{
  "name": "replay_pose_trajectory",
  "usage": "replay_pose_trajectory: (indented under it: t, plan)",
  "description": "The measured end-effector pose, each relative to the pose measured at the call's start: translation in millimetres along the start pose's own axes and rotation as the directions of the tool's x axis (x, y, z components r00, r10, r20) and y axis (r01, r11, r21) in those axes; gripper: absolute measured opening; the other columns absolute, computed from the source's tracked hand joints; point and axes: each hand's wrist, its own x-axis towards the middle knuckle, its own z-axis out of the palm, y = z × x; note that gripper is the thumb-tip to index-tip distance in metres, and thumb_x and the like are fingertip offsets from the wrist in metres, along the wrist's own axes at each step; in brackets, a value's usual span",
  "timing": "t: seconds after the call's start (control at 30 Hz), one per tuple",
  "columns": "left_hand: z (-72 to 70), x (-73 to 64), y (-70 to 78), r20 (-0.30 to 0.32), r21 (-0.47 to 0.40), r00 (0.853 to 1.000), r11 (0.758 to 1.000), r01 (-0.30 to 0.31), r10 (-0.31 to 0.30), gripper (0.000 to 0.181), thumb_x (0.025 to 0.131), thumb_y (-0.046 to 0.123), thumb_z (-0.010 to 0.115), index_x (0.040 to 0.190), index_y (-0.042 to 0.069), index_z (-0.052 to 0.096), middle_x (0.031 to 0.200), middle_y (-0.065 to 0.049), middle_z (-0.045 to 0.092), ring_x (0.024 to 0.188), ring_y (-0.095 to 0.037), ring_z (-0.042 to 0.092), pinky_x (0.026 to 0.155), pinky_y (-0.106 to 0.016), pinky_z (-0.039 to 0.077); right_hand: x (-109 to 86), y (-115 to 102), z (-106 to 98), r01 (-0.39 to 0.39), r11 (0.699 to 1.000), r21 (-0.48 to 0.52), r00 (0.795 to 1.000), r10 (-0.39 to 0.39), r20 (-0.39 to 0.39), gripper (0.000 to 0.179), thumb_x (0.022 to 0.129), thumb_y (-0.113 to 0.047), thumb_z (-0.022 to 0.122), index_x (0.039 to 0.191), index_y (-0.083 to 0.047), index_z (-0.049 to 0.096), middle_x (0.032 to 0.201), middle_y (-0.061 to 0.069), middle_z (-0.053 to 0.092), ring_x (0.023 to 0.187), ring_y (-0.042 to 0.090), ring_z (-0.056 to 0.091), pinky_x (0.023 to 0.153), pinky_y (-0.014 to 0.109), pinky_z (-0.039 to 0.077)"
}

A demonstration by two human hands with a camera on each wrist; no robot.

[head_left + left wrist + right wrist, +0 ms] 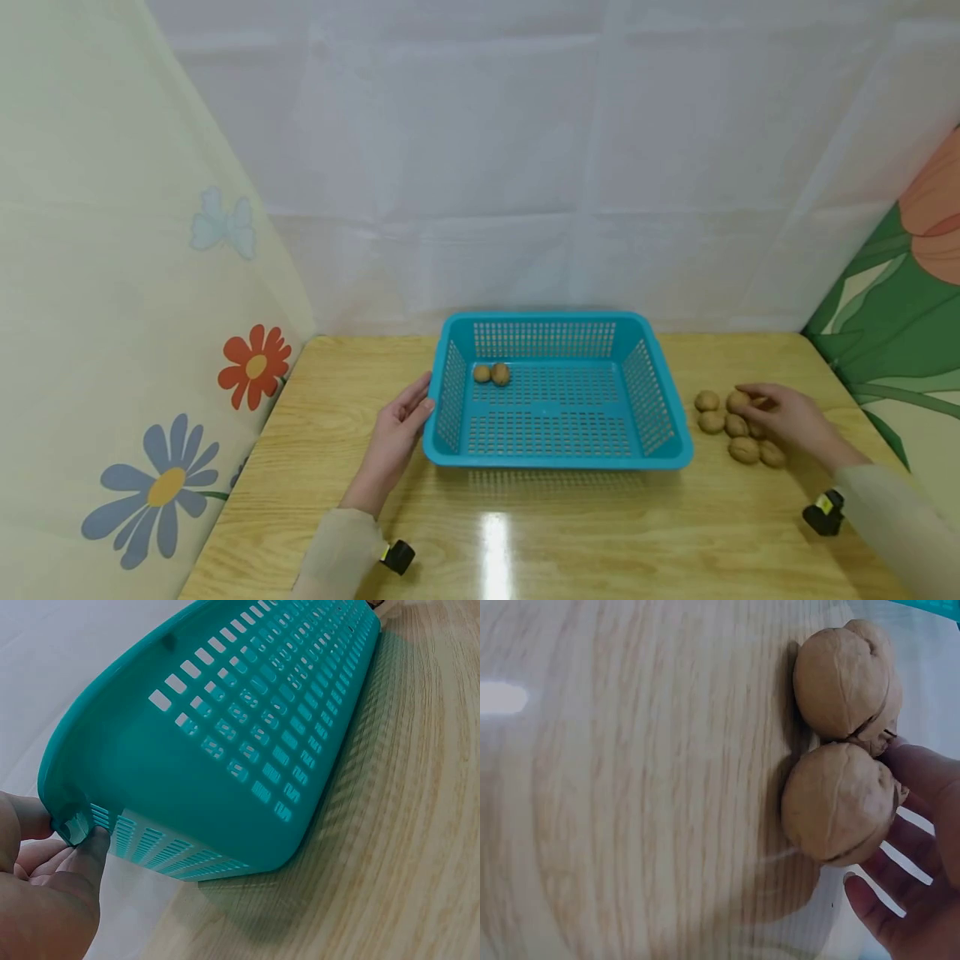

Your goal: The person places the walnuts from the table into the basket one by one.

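A blue-green plastic basket (555, 461) stands on the table with two walnuts (500, 375) in its far left part. My left hand (396, 429) grips the basket's left rim, thumb and fingers on either side of it; the left wrist view shows this hand (56, 889) at the rim's corner. To the right of the basket lies a cluster of several walnuts (744, 451). My right hand (795, 421) reaches over that cluster, thumb and forefinger around a walnut (737, 401) at its far side. Nearer walnuts (840, 802) partly hide those fingers in the right wrist view.
The wooden table (570, 533) ends at a white cloth backdrop (465, 167) behind the basket. Flower-printed cloths hang at the left (90, 292) and right (915, 325). A black wrist camera sits on each sleeve.
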Motion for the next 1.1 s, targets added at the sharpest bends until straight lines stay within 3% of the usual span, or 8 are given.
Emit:
replay_pose_trajectory:
  t: [0.1, 0.33, 0.43, 0.63, 0.83, 1.1]
  plan:
    - [0.2, -0.3, 0.7, -0.001, 0.005, 1.0, 1.0, -0.003, 0.003, 0.054, 0.111, 0.013, 0.052, 0.161, 0.003, 0.036, 0.161, -0.018, 0.043, 0.145, -0.034, 0.046, 0.101, -0.022, 0.053, 2.1, -0.5, 1.3, -0.003, 1.0, 0.004, 1.0, 0.003, -0.011, 0.047, 0.105, -0.02, 0.065, 0.138, 0.013, 0.056, 0.123, 0.034, 0.065, 0.099, 0.042, 0.067, 0.08, 0.051, 0.058]
    - [1.1, -0.8, 1.0, -0.005, 0.015, 1.0, 1.0, -0.004, 0.004, 0.054, 0.11, 0.015, 0.053, 0.161, 0.003, 0.036, 0.16, -0.02, 0.044, 0.143, -0.033, 0.048, 0.1, -0.022, 0.054, -0.2, -5.0, -4.9, -0.064, 0.997, 0.049, 0.998, 0.064, 0.001, 0.054, 0.106, -0.035, 0.062, 0.139, 0.008, 0.056, 0.121, 0.03, 0.066, 0.104, 0.042, 0.063, 0.08, 0.051, 0.057]
    - [0.7, 0.0, 0.7, -0.003, 0.008, 1.0, 1.0, -0.004, 0.004, 0.055, 0.11, 0.015, 0.053, 0.161, 0.003, 0.036, 0.161, -0.019, 0.044, 0.143, -0.032, 0.048, 0.1, -0.022, 0.054, -0.6, -11.0, -9.5, -0.056, 0.997, 0.062, 0.998, 0.056, 0.003, 0.057, 0.107, -0.038, 0.06, 0.141, 0.007, 0.055, 0.126, 0.03, 0.064, 0.107, 0.041, 0.062, 0.079, 0.049, 0.057]
    - [-1.2, 0.9, -0.7, -0.002, -0.009, 1.0, 1.0, 0.007, -0.007, 0.054, 0.11, 0.014, 0.053, 0.161, 0.005, 0.037, 0.161, -0.017, 0.045, 0.142, -0.027, 0.05, 0.102, -0.023, 0.054, 1.5, -27.4, -16.6, -0.004, 0.997, 0.077, 0.999, 0.007, -0.033, 0.055, 0.106, -0.035, 0.062, 0.142, 0.006, 0.057, 0.127, 0.027, 0.066, 0.099, 0.024, 0.063, 0.072, 0.032, 0.055]
    - [-0.5, 0.1, 1.2, -0.012, -0.005, 1.0, 1.0, 0.02, -0.02, 0.052, 0.111, 0.013, 0.051, 0.161, 0.006, 0.038, 0.16, -0.016, 0.045, 0.142, -0.023, 0.05, 0.102, -0.023, 0.053, 4.6, -50.3, -20.7, 0.034, 0.999, 0.023, 0.998, -0.033, -0.054, 0.054, 0.104, -0.035, 0.066, 0.141, 0.004, 0.061, 0.132, 0.027, 0.065, 0.104, 0.035, 0.062, 0.075, 0.04, 0.055]
    - [0.9, -0.1, 2.8, -0.02, -0.007, 0.999, 0.999, 0.034, -0.034, 0.051, 0.111, 0.011, 0.05, 0.161, 0.007, 0.039, 0.16, -0.015, 0.046, 0.139, -0.02, 0.053, 0.101, -0.022, 0.054, 7.7, -82.6, -26.8, 0.051, 0.998, 0.023, 0.997, -0.049, -0.067, 0.051, 0.102, -0.04, 0.069, 0.135, -0.001, 0.066, 0.129, 0.022, 0.067, 0.105, 0.034, 0.061, 0.08, 0.042, 0.053]
